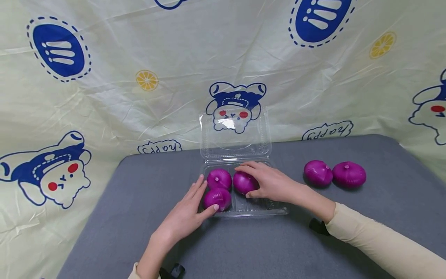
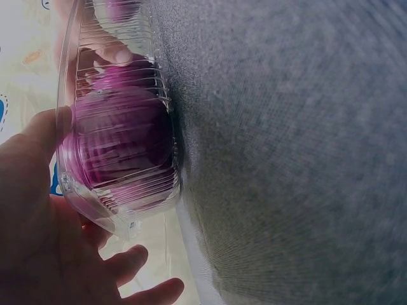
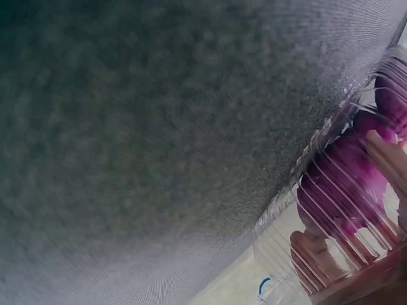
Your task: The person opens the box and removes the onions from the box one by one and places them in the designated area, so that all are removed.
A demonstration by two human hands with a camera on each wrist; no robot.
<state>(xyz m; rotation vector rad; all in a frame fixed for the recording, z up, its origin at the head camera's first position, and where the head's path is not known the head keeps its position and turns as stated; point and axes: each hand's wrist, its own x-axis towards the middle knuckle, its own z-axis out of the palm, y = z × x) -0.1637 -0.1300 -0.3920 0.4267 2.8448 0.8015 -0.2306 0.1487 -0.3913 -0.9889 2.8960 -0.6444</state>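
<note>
An open clear plastic clamshell box (image 1: 240,213) lies on the table with its lid (image 1: 235,135) raised at the back. Two shiny purple onions sit in its left side, a rear onion (image 1: 219,179) and a front onion (image 1: 217,198). My right hand (image 1: 266,180) reaches in from the right and grips a third onion (image 1: 244,183) beside them, thumb in front and fingers over the back. At the box's left side is my left hand (image 1: 186,211), fingers extended along the wall. Its thumb lies over the rim by the front onion; the left wrist view shows the other fingers spread.
Right of the box, two more purple onions sit side by side on the grey table (image 1: 265,248), a left onion (image 1: 318,173) and a right onion (image 1: 349,174). A printed pale cloth (image 1: 174,108) hangs behind the table's back edge, close to the raised lid.
</note>
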